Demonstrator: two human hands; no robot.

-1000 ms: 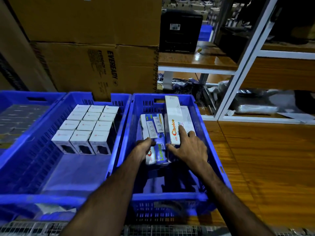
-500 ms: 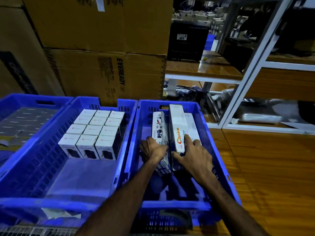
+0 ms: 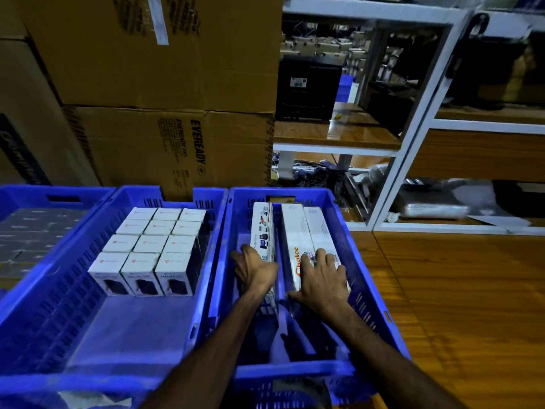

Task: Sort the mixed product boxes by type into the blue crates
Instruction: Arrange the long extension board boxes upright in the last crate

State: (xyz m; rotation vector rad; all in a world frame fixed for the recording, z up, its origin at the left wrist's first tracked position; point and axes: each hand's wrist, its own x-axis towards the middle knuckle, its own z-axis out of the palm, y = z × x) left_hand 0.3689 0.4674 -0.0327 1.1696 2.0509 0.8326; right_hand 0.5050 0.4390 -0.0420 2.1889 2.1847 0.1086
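Note:
Both hands are inside the right blue crate. My left hand grips a long printed box that stands on its edge along the crate's left half. My right hand lies flat, fingers spread, on two long white boxes, one marked "Choice" and another beside it on the right. The middle blue crate holds several small white boxes packed upright in rows at its far end.
A third blue crate at the far left holds dark flat packs. Stacked cardboard cartons stand right behind the crates. White metal shelving rises at the back right. Wooden floor lies to the right.
The printed box went from lying flat to standing on its edge under my left hand. My right hand slid the white boxes apart from it, toward the crate's right wall.

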